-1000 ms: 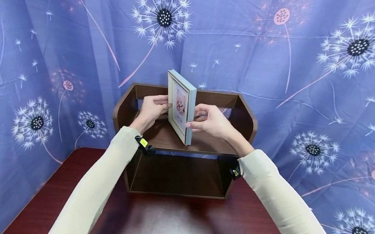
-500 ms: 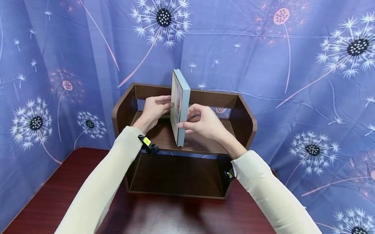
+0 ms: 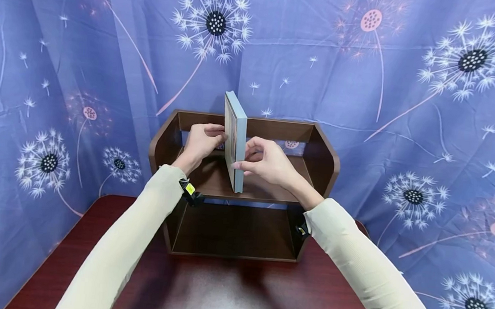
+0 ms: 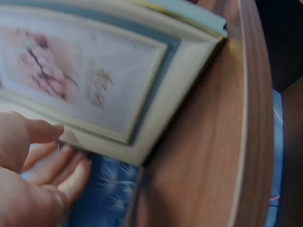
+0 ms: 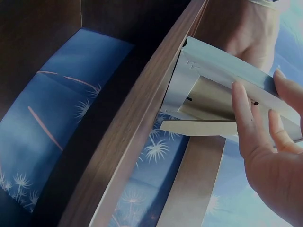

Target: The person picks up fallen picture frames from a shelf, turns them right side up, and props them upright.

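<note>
A pale blue and cream picture frame [image 3: 239, 149] stands upright on the upper board of a brown two-tier shelf [image 3: 266, 191], turned almost edge-on in the head view. Its pink flower print [image 4: 45, 66] shows in the left wrist view. My left hand [image 3: 202, 146] pinches the far side edge, thumb over the front and fingers behind. On the near side, my right hand [image 3: 271, 164] grips the frame, thumb at the edge and fingers against the back. The right wrist view shows the recessed back and a beige support flap [image 5: 199, 128] standing out from it.
The shelf's tall side panels [image 3: 325, 157] flank both hands, and a rail [image 3: 281, 127] runs across its back. The lower compartment [image 3: 235, 230] opens toward the front. Under everything is a dark red table [image 3: 318, 300], with a blue dandelion curtain [image 3: 304, 80] behind.
The frame has turned from showing its front to nearly edge-on, its near edge swinging left. My right hand has moved left with it, while my left hand has stayed about where it was.
</note>
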`<state>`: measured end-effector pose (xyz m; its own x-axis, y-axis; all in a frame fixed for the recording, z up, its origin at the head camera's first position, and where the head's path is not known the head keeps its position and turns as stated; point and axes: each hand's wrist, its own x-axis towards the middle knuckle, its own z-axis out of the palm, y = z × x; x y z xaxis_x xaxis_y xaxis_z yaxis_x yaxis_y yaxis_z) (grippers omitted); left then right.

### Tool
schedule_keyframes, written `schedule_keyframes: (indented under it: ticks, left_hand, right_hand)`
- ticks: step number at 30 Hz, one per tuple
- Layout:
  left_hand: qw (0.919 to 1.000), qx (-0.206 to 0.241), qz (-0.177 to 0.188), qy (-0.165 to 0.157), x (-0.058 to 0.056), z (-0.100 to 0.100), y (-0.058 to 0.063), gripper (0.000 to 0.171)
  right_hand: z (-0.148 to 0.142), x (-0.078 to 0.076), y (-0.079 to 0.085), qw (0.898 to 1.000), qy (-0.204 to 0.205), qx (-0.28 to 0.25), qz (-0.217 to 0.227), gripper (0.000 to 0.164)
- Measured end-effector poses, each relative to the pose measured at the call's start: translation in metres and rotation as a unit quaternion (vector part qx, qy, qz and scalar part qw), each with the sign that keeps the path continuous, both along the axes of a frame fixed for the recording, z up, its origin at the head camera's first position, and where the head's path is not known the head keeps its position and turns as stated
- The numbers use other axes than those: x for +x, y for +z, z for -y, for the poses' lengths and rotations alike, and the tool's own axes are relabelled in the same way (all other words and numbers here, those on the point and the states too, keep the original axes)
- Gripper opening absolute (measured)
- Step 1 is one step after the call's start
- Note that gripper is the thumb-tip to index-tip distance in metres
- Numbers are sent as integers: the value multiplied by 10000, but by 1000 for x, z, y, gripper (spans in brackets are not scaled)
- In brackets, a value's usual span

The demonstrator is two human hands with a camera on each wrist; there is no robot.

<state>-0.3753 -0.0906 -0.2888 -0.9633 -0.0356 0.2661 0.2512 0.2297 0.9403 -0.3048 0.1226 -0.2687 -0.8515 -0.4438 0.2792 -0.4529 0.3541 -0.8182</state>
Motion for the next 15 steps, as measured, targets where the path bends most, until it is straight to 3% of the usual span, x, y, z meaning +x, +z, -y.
schedule_keyframes:
  ticks: [3,6,11,15]
  left_hand:
    - [9974,-534,-324,363,13,2,14,34]
    - [9900,-889,-900,631,27,4,32,33]
    - [9735,-1454,-1723,377,50,7,61,44]
    - [9471,-2393,-2136,82,65,7,76,55]
  right_hand:
    - [0,0,0,10000,3,31,-73,31]
    - [0,1,0,9999,-4,50,-155,30]
    - [-1,1,0,9998,-38,33,-179,31]
    - [-2,1,-1,9999,-30,7,-120,32]
